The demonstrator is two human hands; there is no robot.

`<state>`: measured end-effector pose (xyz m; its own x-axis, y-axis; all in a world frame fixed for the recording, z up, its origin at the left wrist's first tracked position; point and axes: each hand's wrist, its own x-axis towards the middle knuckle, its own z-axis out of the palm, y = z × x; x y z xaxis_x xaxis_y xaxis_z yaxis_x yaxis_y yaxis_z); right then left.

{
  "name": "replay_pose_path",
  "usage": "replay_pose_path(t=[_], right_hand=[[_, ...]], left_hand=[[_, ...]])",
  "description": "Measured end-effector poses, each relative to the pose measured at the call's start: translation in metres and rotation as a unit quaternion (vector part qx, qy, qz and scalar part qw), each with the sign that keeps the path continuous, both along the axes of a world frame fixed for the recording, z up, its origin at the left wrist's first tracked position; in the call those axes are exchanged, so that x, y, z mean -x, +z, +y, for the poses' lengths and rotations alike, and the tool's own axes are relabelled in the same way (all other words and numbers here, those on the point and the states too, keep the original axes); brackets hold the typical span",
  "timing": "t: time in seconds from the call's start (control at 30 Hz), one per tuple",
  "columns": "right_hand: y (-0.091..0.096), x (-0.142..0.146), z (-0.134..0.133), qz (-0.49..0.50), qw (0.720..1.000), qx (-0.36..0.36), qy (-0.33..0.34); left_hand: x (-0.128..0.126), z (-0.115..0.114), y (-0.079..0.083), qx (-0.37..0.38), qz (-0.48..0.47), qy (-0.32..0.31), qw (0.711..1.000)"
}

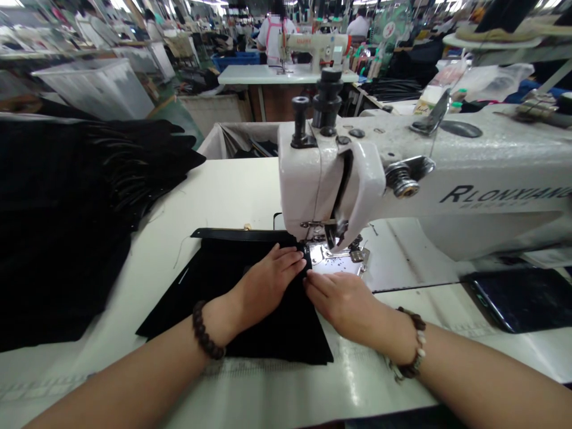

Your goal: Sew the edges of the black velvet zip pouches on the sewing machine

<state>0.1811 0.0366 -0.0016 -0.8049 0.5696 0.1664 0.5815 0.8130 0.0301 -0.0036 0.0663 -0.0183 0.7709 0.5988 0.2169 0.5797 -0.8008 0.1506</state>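
Note:
A black fabric piece [277, 339] lies on the pale sewing table, its right edge by the needle area of a white sewing machine [308, 173]. Along its far side runs a black zipper strip [232, 234] with a small gold-coloured pull [247, 227]. My left hand [263, 286] rests flat on the fabric, fingers stretched toward the presser foot. At the fabric's right edge, just in front of the foot, my right hand [344, 301] has its fingertips pinched together on the cloth. The needle tip itself cannot be made out.
A big pile of black fabric pieces [67, 226] covers the table's left side. A dark phone [527, 298] lies at the right, below the machine arm. Behind the table stands a fabric-lined bin [218, 140]. Farther back are another sewing machine [313, 44] and several people.

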Motion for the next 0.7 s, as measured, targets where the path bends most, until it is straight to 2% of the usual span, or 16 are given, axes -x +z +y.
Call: replay_pose_path(t=[0.2,0.37,0.43,0.6,0.7], right_hand=[[0.002,0.001,0.011,-0.02,0.999,0.016,-0.029],[0.005,0.001,0.016,-0.02,0.996,0.069,-0.047],[0.012,-0.01,0.02,0.002,0.994,0.105,-0.044],[0.034,-0.061,0.037,0.063,0.982,0.178,-0.023],[0.037,-0.074,0.043,0.058,0.977,0.204,-0.018]], left_hand=[[-0.002,0.013,-0.001,0.015,-0.006,0.017,1.0],[0.002,0.02,0.001,0.034,0.001,0.018,0.999],[0.004,0.022,0.003,0.048,0.004,0.013,0.999],[0.01,0.025,0.003,0.063,-0.01,-0.004,0.998],[0.014,0.028,0.0,0.063,-0.027,-0.012,0.998]])
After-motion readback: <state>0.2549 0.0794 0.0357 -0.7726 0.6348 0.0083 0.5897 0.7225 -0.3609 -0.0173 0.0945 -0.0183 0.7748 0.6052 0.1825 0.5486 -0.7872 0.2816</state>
